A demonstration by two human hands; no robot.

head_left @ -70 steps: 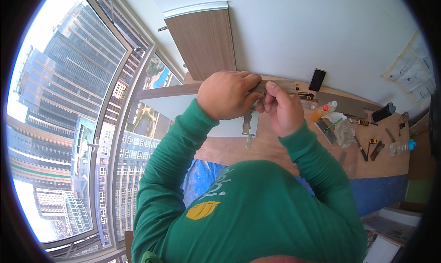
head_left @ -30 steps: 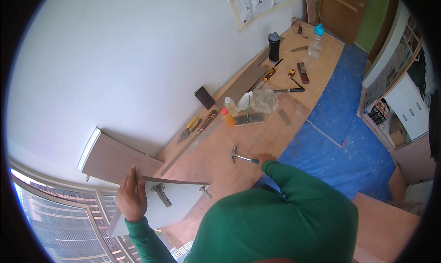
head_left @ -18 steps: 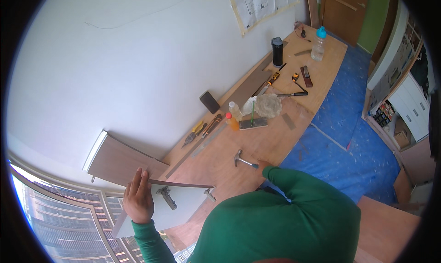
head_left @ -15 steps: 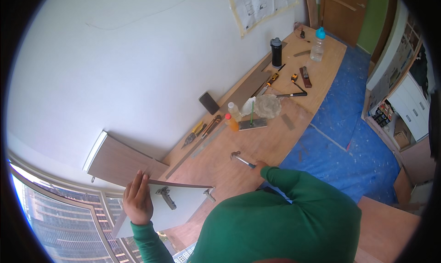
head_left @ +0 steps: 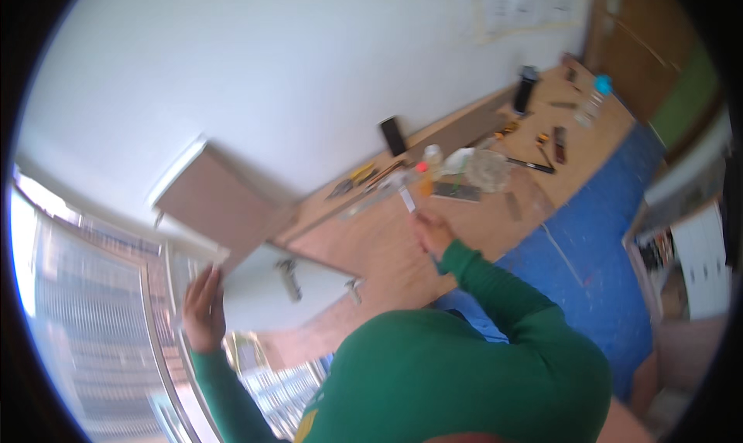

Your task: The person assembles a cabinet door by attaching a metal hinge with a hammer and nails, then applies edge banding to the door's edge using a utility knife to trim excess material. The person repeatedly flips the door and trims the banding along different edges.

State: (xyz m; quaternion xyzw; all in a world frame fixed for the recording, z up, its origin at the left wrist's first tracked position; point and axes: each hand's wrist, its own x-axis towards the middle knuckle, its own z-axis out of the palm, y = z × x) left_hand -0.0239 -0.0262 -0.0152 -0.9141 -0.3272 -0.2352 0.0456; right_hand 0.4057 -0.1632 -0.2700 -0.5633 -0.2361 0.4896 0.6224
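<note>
Hammer held in your right hand, left hand at the panel

You've got your right arm bent out to the side, its green-sleeved forearm slanting up and leftward, and your right hand [head_left: 433,232] is in front of your torso, fingers curled. That grip is closed around a hammer with a pale, straight shaft [head_left: 408,199], seen against the light-brown wooden worktop [head_left: 340,242]; whether it touches the wood, you can't tell from this view. The shaft points away from you, its long axis leaning slightly left, toward the wall side. The head is too blurred to read.

Over to your left arm: it reaches up and outward from the lower edge, and your left hand [head_left: 203,300] is raised, fingers together and pointing up, at the left end of a flat white-faced panel [head_left: 251,288]. Whether that grip clasps the panel or merely rests there, I can't tell. The panel's upper edge slopes down to the right, and two grey metal hinges [head_left: 289,279] sit on its white face. Just beyond the hammer is a red-capped bottle of orange liquid [head_left: 425,182].
</note>
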